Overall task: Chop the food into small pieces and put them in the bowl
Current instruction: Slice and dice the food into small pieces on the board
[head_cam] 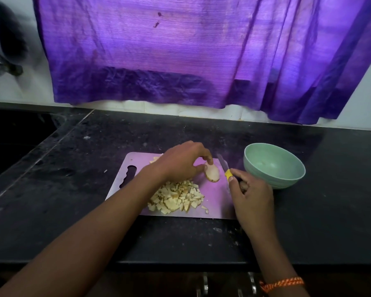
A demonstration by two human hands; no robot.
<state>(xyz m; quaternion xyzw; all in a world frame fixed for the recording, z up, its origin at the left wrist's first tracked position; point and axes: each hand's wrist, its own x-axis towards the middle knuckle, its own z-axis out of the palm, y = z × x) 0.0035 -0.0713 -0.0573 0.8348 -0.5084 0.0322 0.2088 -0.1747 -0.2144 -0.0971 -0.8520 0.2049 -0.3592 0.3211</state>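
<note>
A metal cutting board (216, 202) lies on the black counter. On it sits a heap of small pale chopped pieces (177, 197). My left hand (180, 162) pinches a pale food slice (212, 173) between thumb and forefinger above the board. My right hand (252, 197) grips a knife (224, 166) with a yellow collar, its blade pointing away, just right of the slice. A light green bowl (274, 165) stands to the right of the board; it looks nearly empty inside.
The black counter (94, 211) runs left to a sunken sink area (13, 142). A purple curtain (180, 50) hangs over the back wall. Drawer handles (205, 284) show under the counter's front edge.
</note>
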